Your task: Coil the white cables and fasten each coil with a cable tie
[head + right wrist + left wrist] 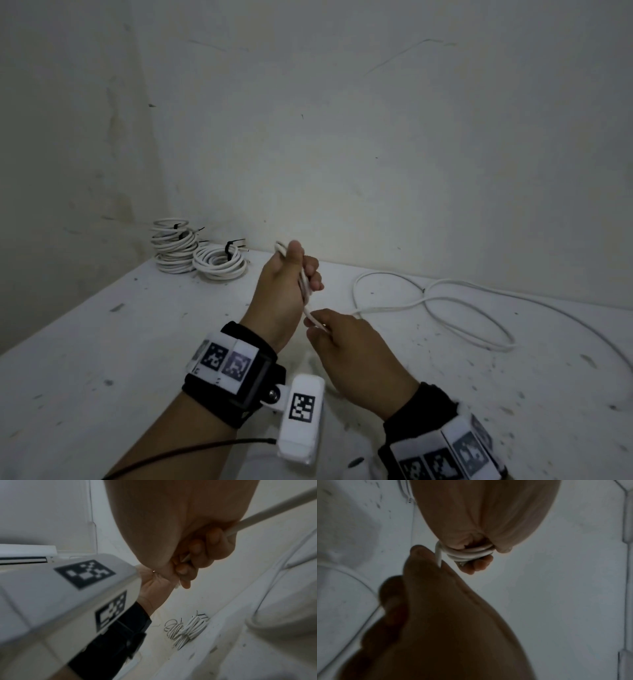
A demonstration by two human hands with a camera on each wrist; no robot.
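Nearest, at five o'clock, the right hand pinches the smooth white cable, likely to feed slack; just beyond, the left hand clenches the few round turns wound so far, keeping them from springing apart; the cable's loose remainder loops across the speckled table toward three o'clock; at eleven o'clock, far back, finished coils sit stacked, bound with black ties.

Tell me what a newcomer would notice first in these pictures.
First, the two hands in the middle: the left hand holds a small coil of white cable, and the right hand grips the strand below it. Next, the loose cable looping over the table to the right. Last, the tied coils with black ties, stacked in the far left corner by the wall.
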